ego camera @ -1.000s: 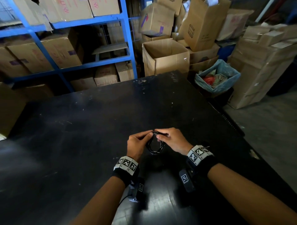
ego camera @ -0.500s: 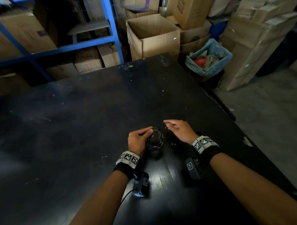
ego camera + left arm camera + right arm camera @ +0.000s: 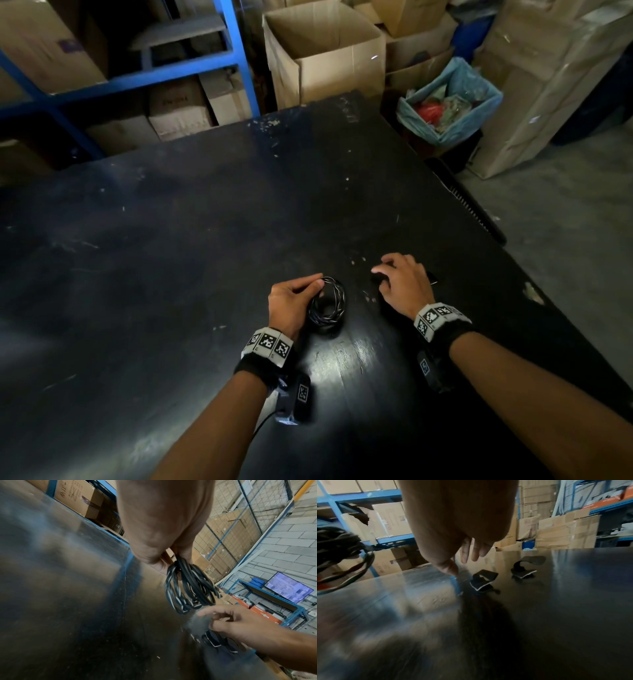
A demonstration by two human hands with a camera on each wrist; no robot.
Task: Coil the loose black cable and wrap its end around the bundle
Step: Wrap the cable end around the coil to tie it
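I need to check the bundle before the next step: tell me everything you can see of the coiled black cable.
The coiled black cable is a small ring of several loops, glossy black with pale streaks along the strands. It looks like a thin rubbery cord. The left hand pinches it at one side, so the loops hang fanned out just above the black table. The right hand is apart from it, over by two curled black straps. No wrap around the bundle is visible.

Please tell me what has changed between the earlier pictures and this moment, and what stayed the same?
The right hand let go of the cable coil and moved away to its own right, now reaching with open fingers toward two black straps on the table. The left hand still holds the coil at the same place.
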